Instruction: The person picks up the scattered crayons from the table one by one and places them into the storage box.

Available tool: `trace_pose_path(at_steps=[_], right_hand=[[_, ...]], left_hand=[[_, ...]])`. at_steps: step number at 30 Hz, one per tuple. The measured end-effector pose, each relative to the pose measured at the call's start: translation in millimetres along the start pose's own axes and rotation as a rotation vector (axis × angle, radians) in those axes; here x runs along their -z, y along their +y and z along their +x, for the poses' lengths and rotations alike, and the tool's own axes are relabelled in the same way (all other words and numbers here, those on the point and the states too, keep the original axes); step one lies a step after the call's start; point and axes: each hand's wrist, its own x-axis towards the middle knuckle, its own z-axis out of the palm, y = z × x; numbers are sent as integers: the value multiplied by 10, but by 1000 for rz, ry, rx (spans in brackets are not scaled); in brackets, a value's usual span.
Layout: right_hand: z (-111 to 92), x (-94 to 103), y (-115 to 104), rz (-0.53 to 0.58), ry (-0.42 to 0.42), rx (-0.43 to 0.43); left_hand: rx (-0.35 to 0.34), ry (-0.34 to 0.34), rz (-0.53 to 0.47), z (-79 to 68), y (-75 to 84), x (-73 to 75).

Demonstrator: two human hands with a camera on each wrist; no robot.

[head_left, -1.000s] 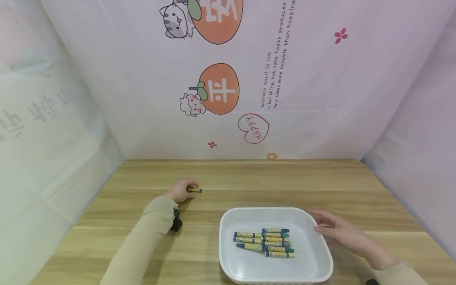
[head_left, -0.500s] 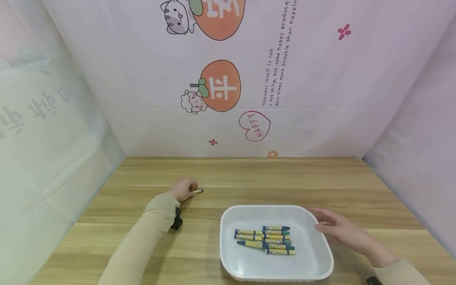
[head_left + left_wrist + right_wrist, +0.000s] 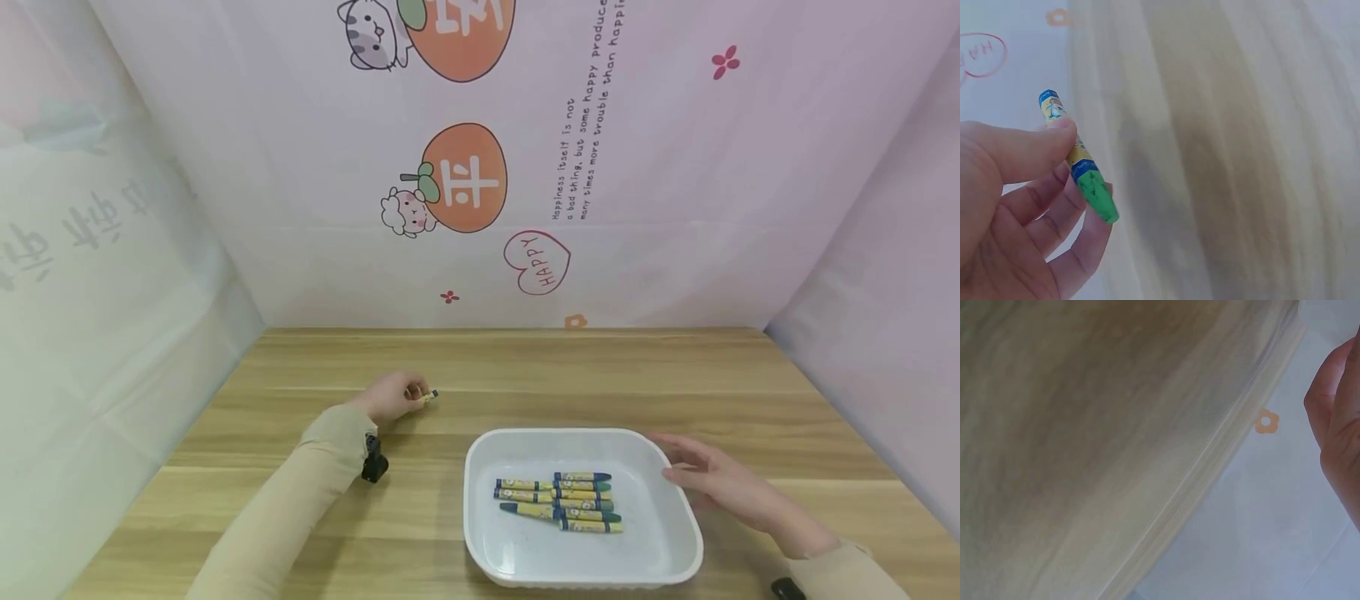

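Observation:
My left hand [image 3: 392, 397] is raised a little over the table's left half and pinches a green crayon [image 3: 1096, 194] between thumb and fingers. The crayon has a yellow printed wrapper with blue bands, and its green end points away from the palm in the left wrist view. My right hand [image 3: 723, 487] holds the right rim of a white tray [image 3: 547, 575], thumb over the rim and fingers along the outside. Several yellow-wrapped crayons [image 3: 585, 494] lie inside the tray in two side-by-side rows, with blue, green and other tips.
The wooden table [image 3: 360, 533] is bounded at the back by a printed white cloth wall [image 3: 660, 275]. Similar cloth hangs at the left [image 3: 142, 275] and right. A black wrist device [image 3: 373, 460] sits on the left sleeve.
My left hand has picked up the crayon from the table, turned it and shifted slightly right. The right hand stays at the tray's rim. The crayons in the tray look unchanged.

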Motion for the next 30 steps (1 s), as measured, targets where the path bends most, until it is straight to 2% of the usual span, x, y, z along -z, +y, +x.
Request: trace_pose_path(at_steps=[4,8,12,16,20,25,30], right_hand=[[3,5,-2,10,-7,2],[6,12,7,11,-9,1],[6,23,19,23,-17,6],[10,25,26,27,-16,1],[11,23,22,28,-17,-6],[5,27,18,30,-22,-1],[9,23,18,26,-17,-1]], left_hand=[[-42,-6,-10,-22,104,59],[-76,-24,-55,-60,286,150],[-95,-65,-65,-139,612,247],[-203,-134,-15,-224,1009,274],[-341,-225,28,-285,1375,205],[-420,-352,111,-284,1754,28],[-481,-487,177,-228,1997,-189]])
